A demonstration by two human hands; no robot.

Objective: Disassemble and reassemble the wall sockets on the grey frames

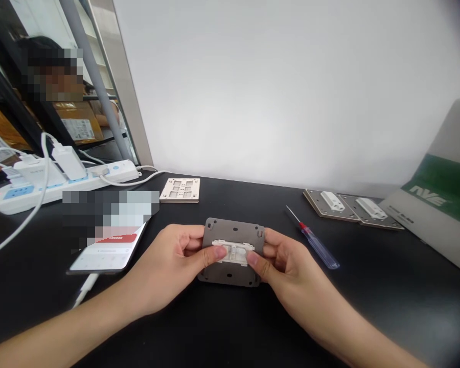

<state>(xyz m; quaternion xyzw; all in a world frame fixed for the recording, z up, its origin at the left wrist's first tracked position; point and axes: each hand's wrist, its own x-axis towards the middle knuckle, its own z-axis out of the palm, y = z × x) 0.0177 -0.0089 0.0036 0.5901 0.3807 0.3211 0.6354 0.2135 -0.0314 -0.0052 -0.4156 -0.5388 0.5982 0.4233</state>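
Note:
Both hands hold a grey metal switch mounting plate (232, 230) just above the black table. A white plastic switch module (233, 252) sits at the plate's centre. My left hand (164, 268) grips the plate's left side, its thumb on the module's left end. My right hand (287, 271) grips the right side, its thumb on the module's lower right edge. My fingers hide the back of the plate.
To the right lie a red-necked screwdriver (316, 244), two metal plates with white modules (352, 207), and a green-and-white box (437, 189). To the left are a smartphone (103, 260), a white power strip (61, 186), and a cream plate (180, 190). A white wall stands behind.

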